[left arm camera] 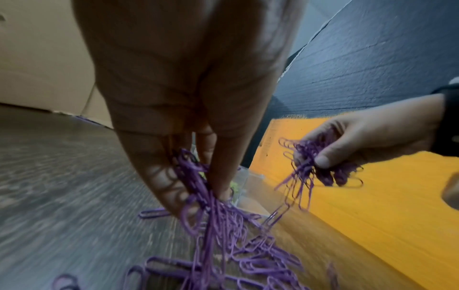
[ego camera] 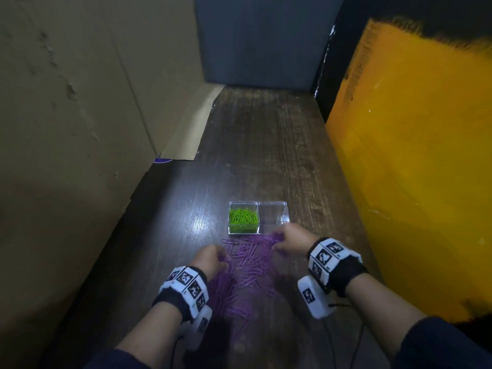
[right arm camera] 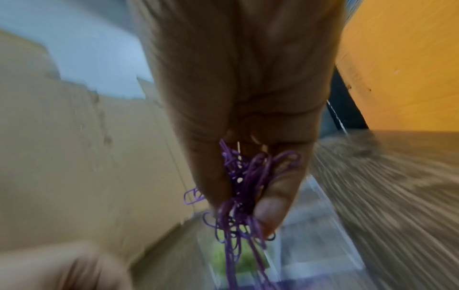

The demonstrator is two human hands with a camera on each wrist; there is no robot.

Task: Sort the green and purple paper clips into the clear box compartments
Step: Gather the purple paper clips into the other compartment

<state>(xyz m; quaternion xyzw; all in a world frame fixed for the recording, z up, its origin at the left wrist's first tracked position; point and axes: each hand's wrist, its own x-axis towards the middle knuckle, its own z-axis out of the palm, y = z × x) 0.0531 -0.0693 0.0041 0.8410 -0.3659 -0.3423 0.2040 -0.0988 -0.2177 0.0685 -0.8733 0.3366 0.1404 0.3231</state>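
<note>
A clear box [ego camera: 286,209] with two compartments stands on the dark wooden table. Its left compartment is full of green paper clips [ego camera: 243,219]; the right one [ego camera: 274,218] looks bare. Purple paper clips [ego camera: 247,265] lie in a wide pile just in front of the box. My right hand [ego camera: 288,239] grips a tangled bunch of purple clips [right arm camera: 244,188] just in front of the box's right half, with strands trailing down to the pile. My left hand [ego camera: 213,258] pinches another bunch of purple clips [left arm camera: 198,188] at the pile's left side, low over the table.
A cardboard wall [ego camera: 80,115] closes the left side, and a yellow panel [ego camera: 412,155] the right. A dark blue wall [ego camera: 261,41] stands at the back. Bare wooden table [ego camera: 261,145] stretches beyond the box.
</note>
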